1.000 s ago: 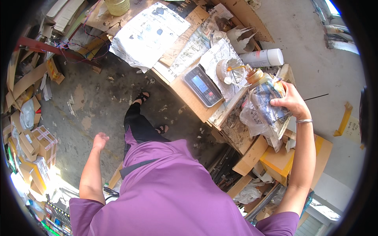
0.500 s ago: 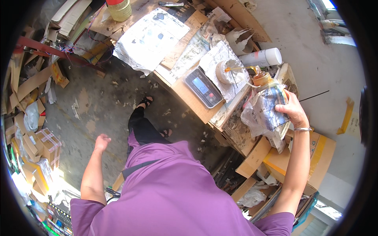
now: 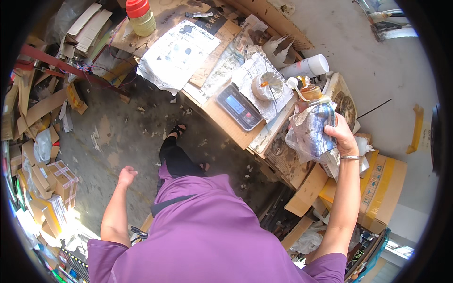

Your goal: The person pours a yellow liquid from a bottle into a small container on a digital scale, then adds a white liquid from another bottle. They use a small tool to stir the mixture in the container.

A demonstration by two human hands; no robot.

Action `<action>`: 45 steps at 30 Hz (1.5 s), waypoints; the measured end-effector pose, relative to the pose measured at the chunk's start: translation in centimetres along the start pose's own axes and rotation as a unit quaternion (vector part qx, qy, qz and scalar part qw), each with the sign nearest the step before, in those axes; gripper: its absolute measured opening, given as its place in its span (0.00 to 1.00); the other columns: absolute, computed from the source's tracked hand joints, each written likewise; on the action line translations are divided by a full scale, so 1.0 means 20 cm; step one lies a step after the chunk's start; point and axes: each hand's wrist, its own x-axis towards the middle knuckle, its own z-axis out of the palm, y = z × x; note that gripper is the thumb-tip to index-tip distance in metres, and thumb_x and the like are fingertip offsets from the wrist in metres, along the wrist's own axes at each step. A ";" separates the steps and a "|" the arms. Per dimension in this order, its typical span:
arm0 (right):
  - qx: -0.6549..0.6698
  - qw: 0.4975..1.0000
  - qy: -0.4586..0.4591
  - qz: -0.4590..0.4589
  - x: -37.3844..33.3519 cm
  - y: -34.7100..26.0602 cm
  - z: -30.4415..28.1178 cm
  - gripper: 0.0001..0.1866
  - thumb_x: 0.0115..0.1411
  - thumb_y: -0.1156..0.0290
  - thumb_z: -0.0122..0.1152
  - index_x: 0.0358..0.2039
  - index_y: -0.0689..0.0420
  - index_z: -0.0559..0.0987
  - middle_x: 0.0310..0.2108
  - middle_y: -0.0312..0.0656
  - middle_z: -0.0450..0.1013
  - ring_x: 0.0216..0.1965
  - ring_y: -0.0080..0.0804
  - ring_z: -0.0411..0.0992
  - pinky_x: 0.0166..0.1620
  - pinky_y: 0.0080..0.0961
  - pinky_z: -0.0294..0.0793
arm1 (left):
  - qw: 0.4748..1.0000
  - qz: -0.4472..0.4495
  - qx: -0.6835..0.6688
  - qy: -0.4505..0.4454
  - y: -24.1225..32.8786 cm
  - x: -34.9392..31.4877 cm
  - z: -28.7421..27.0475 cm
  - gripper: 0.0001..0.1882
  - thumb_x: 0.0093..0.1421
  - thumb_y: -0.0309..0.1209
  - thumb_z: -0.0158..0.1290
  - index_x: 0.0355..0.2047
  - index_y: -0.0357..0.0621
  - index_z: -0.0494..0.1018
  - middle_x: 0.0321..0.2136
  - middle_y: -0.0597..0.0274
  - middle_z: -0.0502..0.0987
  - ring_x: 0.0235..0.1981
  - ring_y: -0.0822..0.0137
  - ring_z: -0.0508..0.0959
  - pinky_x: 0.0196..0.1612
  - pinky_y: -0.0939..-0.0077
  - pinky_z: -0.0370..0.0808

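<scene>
My right hand [image 3: 343,136] is wrapped around a bottle [image 3: 314,126] covered in printed paper and clear plastic, with an amber-stained neck [image 3: 310,92]. A white cap [image 3: 293,83] sticks out beside the neck. Left of the bottle, a round pale cup [image 3: 265,87] with an orange blob inside rests on a white sheet [image 3: 245,75]. The sheet lies against a digital scale [image 3: 239,106] with a lit blue display. My left hand [image 3: 127,176] hangs over the floor, away from the bench, its fingers curled with nothing visible in them.
Behind the cup lies a white cylindrical bottle [image 3: 307,66]. A stained paper sheet [image 3: 179,54] and a red-lidded jar [image 3: 140,18] are farther left on the bench. Cardboard boxes stand below my right arm [image 3: 383,191] and at the left [image 3: 62,181]. A thin black rod [image 3: 375,108] juts out at the right.
A yellow strand stretched between the bottle's neck and the cup before; it no longer shows. The white cap by the neck has shifted upward. My left hand stays curled.
</scene>
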 end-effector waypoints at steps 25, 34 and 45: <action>0.019 0.989 0.013 -0.149 0.01 -0.02 -0.03 0.37 0.44 0.57 0.75 0.52 0.64 0.73 0.44 0.34 0.75 0.44 0.22 0.73 0.50 0.22 0.72 | 0.999 -0.025 -0.016 0.015 -0.15 -0.26 0.17 0.22 0.53 0.32 0.64 0.46 0.33 0.76 0.39 0.47 0.82 0.43 0.57 0.81 0.47 0.66 0.76; 0.141 0.958 0.144 -0.205 0.06 0.05 0.10 0.29 0.42 0.82 0.57 0.50 0.62 0.74 0.43 0.34 0.75 0.43 0.23 0.73 0.49 0.21 0.71 | 0.978 0.100 -0.153 0.100 0.35 -0.41 -0.35 0.20 0.58 0.28 0.61 0.50 0.36 0.74 0.40 0.57 0.81 0.41 0.68 0.79 0.46 0.72 0.76; 0.160 0.918 0.159 -0.325 0.37 -0.56 0.35 0.33 0.47 0.69 0.69 0.55 0.61 0.71 0.49 0.35 0.74 0.50 0.27 0.72 0.57 0.26 0.67 | 0.616 0.647 0.080 0.442 2.48 -0.21 -1.59 0.09 0.57 0.25 0.56 0.39 0.37 0.77 0.40 0.52 0.77 0.45 0.52 0.76 0.50 0.62 0.72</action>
